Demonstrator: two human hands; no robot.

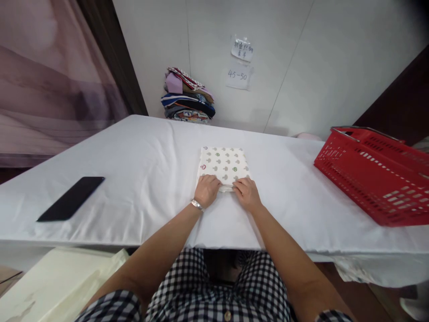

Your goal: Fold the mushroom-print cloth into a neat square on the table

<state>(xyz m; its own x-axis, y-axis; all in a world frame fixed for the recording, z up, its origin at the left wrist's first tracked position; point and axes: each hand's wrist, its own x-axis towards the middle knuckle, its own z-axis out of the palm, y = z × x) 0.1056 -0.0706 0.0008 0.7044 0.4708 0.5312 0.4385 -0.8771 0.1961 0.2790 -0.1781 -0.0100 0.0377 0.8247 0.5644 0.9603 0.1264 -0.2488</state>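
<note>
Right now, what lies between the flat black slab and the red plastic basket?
The head view shows a folded white patterned cloth, plus the left hand and right hand touching it.

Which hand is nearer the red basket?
Right. The right hand is at the near-right corner of the folded cloth, left of the red basket; the left hand, at the near-left corner, is farther left.
</note>
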